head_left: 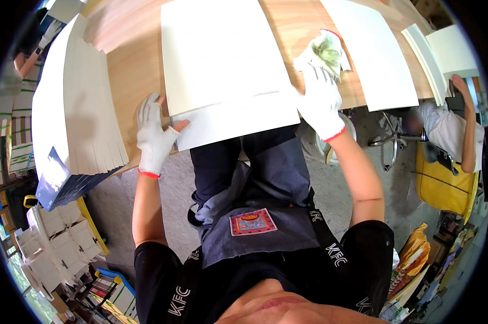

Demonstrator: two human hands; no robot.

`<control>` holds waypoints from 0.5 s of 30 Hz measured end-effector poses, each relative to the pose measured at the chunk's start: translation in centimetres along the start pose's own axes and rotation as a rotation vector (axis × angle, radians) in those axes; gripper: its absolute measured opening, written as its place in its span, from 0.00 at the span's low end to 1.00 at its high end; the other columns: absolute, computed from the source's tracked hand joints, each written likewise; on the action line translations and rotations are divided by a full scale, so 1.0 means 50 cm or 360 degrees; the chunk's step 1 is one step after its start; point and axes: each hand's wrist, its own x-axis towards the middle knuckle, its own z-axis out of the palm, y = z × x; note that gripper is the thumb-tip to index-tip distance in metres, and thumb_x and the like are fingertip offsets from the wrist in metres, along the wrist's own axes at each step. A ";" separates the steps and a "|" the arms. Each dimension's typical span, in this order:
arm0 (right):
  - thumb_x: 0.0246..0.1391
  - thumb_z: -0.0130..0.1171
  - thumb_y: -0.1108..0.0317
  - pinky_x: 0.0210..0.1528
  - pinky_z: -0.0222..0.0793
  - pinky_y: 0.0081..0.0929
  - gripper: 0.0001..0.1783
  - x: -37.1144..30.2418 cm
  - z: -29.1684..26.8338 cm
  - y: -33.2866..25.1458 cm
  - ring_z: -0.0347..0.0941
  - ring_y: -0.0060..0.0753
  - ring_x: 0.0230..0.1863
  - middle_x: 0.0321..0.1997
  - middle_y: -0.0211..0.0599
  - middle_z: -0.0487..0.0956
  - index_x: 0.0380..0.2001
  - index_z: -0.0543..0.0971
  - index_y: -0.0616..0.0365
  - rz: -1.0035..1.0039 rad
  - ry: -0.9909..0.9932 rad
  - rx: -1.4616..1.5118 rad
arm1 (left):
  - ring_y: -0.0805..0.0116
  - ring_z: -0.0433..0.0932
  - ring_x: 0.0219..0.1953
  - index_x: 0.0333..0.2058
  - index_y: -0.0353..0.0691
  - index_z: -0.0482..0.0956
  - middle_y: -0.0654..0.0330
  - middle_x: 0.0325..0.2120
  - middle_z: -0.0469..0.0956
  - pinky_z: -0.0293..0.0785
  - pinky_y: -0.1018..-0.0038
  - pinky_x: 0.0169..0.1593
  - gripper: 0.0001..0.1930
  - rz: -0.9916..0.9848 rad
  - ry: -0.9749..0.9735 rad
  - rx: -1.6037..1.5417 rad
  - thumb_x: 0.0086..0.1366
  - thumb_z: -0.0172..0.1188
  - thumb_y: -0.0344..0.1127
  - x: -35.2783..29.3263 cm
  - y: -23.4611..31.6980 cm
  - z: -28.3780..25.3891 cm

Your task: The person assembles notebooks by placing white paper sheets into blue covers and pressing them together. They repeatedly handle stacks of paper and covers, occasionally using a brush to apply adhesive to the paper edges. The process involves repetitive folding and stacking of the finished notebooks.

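A large cream-white sheet [222, 54] lies on the wooden table in front of me, over a white strip [238, 121] that reaches past the table's near edge. My left hand [155, 129], in a white knit glove with thumb and fingertip bare, rests at the left edge, fingers apart and thumb by the strip's corner. At the right side my right hand [320, 102], gloved too with a red cuff, has its fingers closed over a crumpled white cloth [327, 53]. That cloth has a red hem and a green stain; the fingertips are partly hidden in it.
A tall stack of white sheets [87, 102] stands at the left of the table [133, 70]. Another white sheet [376, 54] lies to the right, near a folded white board [425, 62]. Co-workers' arms show at both sides. A swivel chair base [392, 140] stands below right.
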 end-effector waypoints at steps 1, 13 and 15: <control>0.56 0.62 0.51 0.62 0.62 0.42 0.29 -0.018 0.006 0.000 0.69 0.47 0.59 0.57 0.45 0.75 0.58 0.72 0.51 -0.0119 0.0102 -0.0143 | 0.45 0.64 0.63 0.58 0.37 0.72 0.46 0.58 0.70 0.61 0.58 0.65 0.42 0.0017 0.0017 -0.0047 0.45 0.75 0.50 -0.005 0.002 -0.001; 0.51 0.66 0.49 0.71 0.49 0.47 0.33 -0.030 0.011 -0.007 0.60 0.51 0.68 0.66 0.43 0.69 0.56 0.75 0.56 -0.0169 -0.0117 -0.0053 | 0.45 0.63 0.64 0.54 0.37 0.77 0.46 0.59 0.70 0.59 0.57 0.66 0.40 0.0011 0.0016 -0.0133 0.43 0.75 0.51 -0.006 0.024 -0.015; 0.51 0.65 0.48 0.71 0.48 0.47 0.33 -0.028 0.008 -0.014 0.59 0.51 0.68 0.66 0.43 0.68 0.57 0.75 0.56 -0.0162 -0.0150 -0.0085 | 0.45 0.63 0.64 0.54 0.37 0.77 0.46 0.60 0.70 0.58 0.57 0.66 0.39 -0.0006 0.0005 -0.0110 0.43 0.75 0.50 -0.009 0.018 -0.013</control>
